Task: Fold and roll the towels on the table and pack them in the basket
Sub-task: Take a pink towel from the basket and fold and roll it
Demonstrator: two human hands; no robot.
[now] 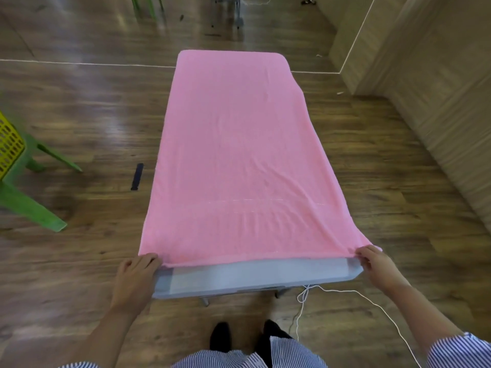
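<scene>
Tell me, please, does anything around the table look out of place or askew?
The pink towel lies slightly skewed, its right edge hanging off the table. A white cord trails loose across the floor by the person's feet, and a dark strip lies left.

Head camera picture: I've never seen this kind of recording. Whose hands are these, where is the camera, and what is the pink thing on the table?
No machine here: a person wears one wide-angle camera on the head, looking forward and down. The pink towel lies spread flat over a grey table, covering nearly all of it. The left hand and the right hand each hold a near corner of the towel, fingers curled at its edge. At the left edge a yellow basket sits on a green plastic chair. A white cord trails on the wooden floor.
</scene>
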